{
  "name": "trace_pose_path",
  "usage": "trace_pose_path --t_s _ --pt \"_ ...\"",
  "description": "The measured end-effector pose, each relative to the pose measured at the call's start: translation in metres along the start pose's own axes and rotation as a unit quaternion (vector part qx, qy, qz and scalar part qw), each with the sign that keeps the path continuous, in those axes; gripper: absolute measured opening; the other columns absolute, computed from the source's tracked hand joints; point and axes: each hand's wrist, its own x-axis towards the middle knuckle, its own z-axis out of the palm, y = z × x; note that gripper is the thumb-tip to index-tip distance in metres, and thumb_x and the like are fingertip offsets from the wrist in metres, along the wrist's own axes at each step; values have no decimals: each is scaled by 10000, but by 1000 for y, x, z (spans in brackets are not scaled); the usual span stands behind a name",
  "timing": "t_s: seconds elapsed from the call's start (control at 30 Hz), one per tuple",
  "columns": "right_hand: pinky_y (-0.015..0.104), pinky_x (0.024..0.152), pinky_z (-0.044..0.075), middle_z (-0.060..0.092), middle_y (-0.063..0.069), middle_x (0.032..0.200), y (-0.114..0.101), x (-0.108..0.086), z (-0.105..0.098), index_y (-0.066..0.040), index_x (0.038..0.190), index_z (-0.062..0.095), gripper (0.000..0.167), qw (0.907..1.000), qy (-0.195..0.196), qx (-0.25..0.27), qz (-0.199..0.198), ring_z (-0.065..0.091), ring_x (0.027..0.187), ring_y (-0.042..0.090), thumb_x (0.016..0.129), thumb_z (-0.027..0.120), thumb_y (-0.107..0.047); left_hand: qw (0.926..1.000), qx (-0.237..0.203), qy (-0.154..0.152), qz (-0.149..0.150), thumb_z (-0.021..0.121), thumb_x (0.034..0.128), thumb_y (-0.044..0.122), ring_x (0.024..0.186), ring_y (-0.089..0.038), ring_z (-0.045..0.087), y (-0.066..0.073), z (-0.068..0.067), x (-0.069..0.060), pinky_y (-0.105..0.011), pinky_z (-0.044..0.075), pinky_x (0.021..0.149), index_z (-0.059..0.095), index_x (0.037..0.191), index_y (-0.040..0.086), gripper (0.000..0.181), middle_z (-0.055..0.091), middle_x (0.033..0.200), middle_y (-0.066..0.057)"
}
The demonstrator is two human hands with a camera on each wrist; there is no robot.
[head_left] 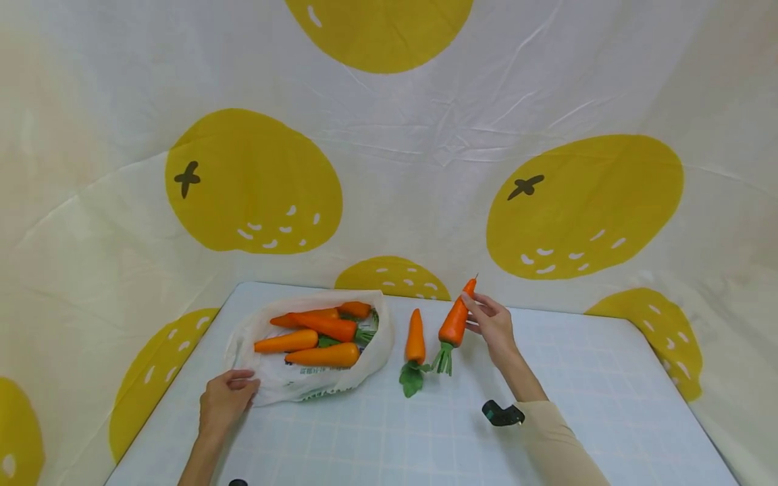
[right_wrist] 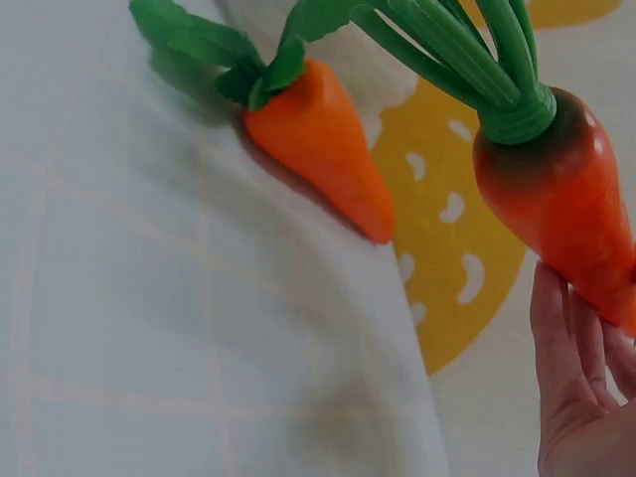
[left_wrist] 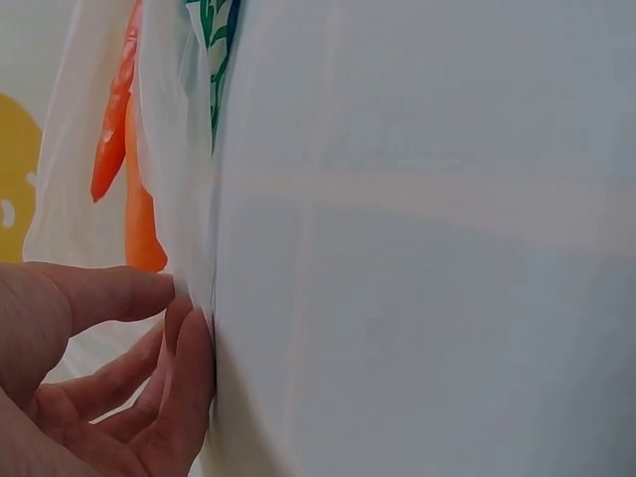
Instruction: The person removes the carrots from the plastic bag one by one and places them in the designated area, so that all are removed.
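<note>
A white plastic bag (head_left: pixel 279 388) lies at the table's left with several orange carrots (head_left: pixel 331 355) in its opening. My left hand (head_left: pixel 223 403) pinches the bag's near left edge between thumb and fingers, as the left wrist view shows with the hand (left_wrist: pixel 129 368) against the plastic. My right hand (head_left: pixel 494 329) holds a red-orange carrot (head_left: pixel 454 324) by its narrow half, tip up and green stems down. In the right wrist view this carrot (right_wrist: pixel 556 189) is above the fingers of the hand (right_wrist: pixel 586 397). Another carrot (head_left: pixel 416 341), leafy end toward me, lies between the bag and the held one.
The table (head_left: pixel 389 439) has a pale blue checked cover. Behind it hangs a white cloth with yellow fruit prints (head_left: pixel 255 182). A black device (head_left: pixel 503 413) is at the right wrist, and a small dark object (head_left: pixel 238 482) shows at the bottom edge.
</note>
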Motion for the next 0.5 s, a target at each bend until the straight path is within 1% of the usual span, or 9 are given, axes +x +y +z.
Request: trace_pose_path --t_s 0.17,0.3,0.43,0.5 --pt "266 782 602 673 143 1196 17 5 -4 -40 1409 590 724 9998 -31 -52 215 699 863 143 892 764 -516 9998 154 16 -95 736 917 162 588 -146 648 0 1 1 -260 489 549 675 1168 -76 351 743 869 -150" --pt "264 778 602 686 141 1160 29 6 -2 -17 1393 608 680 9996 -90 -112 245 697 847 140 911 765 -470 9997 178 33 -140 728 919 144 591 -158 646 2 1 0 -267 495 542 663 1172 -88 349 734 881 -181" --pt "267 757 605 696 152 1152 38 5 1 -16 1361 641 639 9995 -97 -161 253 699 827 141 907 780 -444 9997 211 40 -115 730 916 140 582 -163 648 3 1 -1 -265 487 536 660 1169 -91 350 734 865 -174" --pt "266 747 606 706 150 1138 42 4 1 4 1356 640 647 9995 -124 -181 248 705 816 140 905 785 -436 9997 234 41 -101 734 914 141 577 -161 648 3 2 0 -261 486 535 661 1167 -89 350 735 853 -163"
